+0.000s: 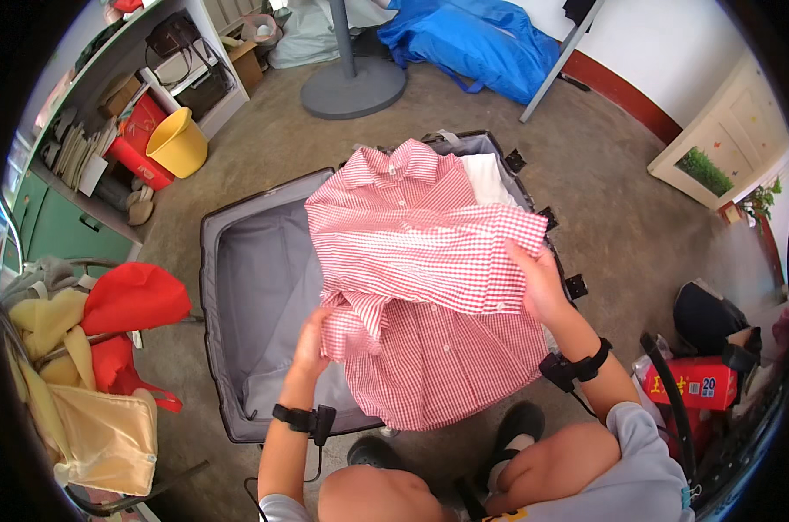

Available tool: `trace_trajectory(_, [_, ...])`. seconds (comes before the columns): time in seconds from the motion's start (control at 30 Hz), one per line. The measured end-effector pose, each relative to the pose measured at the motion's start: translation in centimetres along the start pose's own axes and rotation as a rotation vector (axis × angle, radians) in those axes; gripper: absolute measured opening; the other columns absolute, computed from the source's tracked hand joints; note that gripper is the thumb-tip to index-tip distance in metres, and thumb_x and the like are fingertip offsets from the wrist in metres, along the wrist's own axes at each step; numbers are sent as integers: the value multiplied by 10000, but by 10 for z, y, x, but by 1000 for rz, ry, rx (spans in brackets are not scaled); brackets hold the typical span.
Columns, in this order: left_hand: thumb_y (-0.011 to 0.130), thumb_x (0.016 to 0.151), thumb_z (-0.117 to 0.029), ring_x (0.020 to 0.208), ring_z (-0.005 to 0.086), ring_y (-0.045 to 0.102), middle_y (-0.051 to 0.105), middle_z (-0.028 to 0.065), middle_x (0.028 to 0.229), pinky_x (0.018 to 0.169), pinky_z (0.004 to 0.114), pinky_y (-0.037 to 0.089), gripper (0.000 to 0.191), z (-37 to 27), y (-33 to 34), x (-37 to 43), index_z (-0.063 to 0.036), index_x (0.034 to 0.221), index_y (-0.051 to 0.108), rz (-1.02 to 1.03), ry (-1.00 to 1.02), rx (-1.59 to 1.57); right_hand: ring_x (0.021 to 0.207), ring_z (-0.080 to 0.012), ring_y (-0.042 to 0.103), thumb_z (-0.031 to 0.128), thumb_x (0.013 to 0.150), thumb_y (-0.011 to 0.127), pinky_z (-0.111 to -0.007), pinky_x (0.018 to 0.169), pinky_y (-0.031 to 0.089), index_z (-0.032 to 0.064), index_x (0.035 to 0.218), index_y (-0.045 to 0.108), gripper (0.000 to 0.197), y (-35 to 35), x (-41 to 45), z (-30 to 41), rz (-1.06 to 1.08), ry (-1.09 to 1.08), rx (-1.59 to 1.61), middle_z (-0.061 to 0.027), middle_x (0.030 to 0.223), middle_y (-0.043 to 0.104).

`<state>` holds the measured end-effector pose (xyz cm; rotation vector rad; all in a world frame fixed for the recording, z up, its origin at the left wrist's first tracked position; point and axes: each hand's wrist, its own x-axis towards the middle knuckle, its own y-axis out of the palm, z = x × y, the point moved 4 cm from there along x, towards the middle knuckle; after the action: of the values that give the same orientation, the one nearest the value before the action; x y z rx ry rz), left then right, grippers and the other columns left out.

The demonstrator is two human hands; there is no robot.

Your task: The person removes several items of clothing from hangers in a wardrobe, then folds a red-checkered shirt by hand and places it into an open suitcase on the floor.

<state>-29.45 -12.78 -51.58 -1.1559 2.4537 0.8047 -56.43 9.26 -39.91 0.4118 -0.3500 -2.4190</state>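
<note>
A red-and-white checked button-up shirt [427, 352] lies spread over the right half of an open suitcase [264, 313] with a grey lining. Its collar points away from me, and one sleeve is laid across the chest. My right hand [541, 280] grips the end of that sleeve near its cuff, at the shirt's right edge. At the left edge, my left hand [313, 342] pinches the cuff end of the other sleeve. A folded white cloth [486, 179] shows from under the shirt at the upper right; the rest of what lies beneath is hidden.
On the left a metal chair carries a red cloth bag [133, 300] and a cream cushion [104, 434]. A yellow bucket [179, 143] stands by the shelves. Ahead are a grey round stand base [353, 88] and a blue bag [466, 46]. A red carton [691, 382] sits at right.
</note>
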Motion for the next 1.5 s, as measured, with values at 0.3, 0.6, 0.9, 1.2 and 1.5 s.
trace_trajectory(0.3, [583,859,-292,952,205,583,605,167,1076,851,328,454,482,54,-53,32,15,1211,464,411,113,1127,666,-131,604,99,820,583,-265,596,483,-36,1057,561,274,-129,36,-89,-8,109,-820,-70,822,645])
trace_trajectory(0.6, [567,854,-405,994,244,555,552,179,1134,824,347,459,621,69,-82,53,27,1263,389,-109,-181,555,788,-283,634,155,773,632,-383,686,492,-32,1105,505,401,-171,31,-110,-174,-314,-1345,-153,824,640])
trace_trajectory(0.9, [524,868,-259,841,229,583,583,153,1010,736,335,491,467,67,-111,62,33,1214,408,-361,5,577,730,-123,566,143,795,656,-270,654,454,-36,939,600,237,-199,72,-135,-109,29,-888,-59,785,623])
trace_trajectory(1.2, [598,834,-184,575,162,578,556,113,798,413,315,484,365,55,-110,22,-61,1146,452,-633,-36,625,787,-312,618,205,772,649,-375,696,475,-8,975,552,310,-210,51,-134,-303,-72,-1162,-186,839,627])
trace_trajectory(1.5, [582,864,-215,663,181,619,601,109,807,457,282,496,238,81,-64,43,-29,1003,532,-288,105,447,685,-305,616,160,777,625,-385,628,472,36,926,575,200,-200,41,-109,-419,-190,-1242,-142,729,630])
